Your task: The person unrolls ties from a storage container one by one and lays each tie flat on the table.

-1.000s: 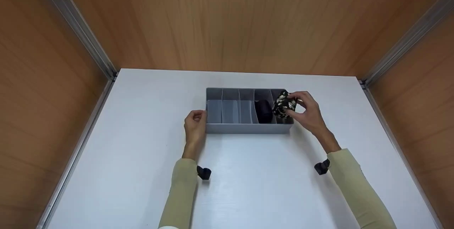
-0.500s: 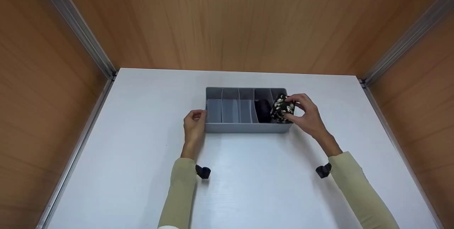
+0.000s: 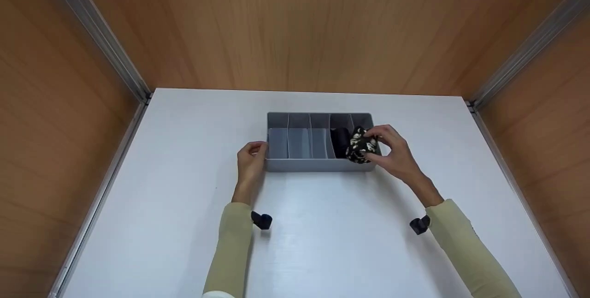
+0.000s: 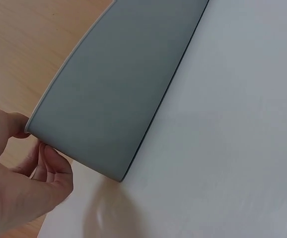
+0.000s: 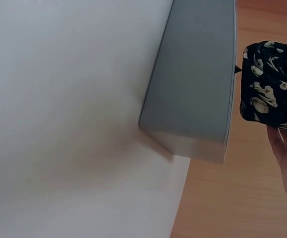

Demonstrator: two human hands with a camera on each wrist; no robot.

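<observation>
A grey divided organizer box (image 3: 299,165) sits on the white table. My left hand (image 3: 250,164) holds its left end; in the left wrist view the thumb is at the rim corner and the curled fingers (image 4: 54,173) lie against the end wall. Between thumb and fingertips, my right hand (image 3: 396,155) pinches a rolled-up black cloth (image 3: 359,148) with a cream floral print. The bundle is over the right-end compartment, and the right wrist view shows it above the rim. A plain dark roll (image 3: 340,142) lies in the compartment just left of it.
Three bare compartments (image 3: 299,143) fill the box's left part. Wooden panels (image 3: 295,30) stand behind and at both sides of the white table (image 3: 313,242), with metal posts (image 3: 106,35) at the corners. A small black camera is worn on each wrist.
My right hand has moved the floral bundle slightly left and toward me, over the box's right end. The left hand keeps its hold on the box.
</observation>
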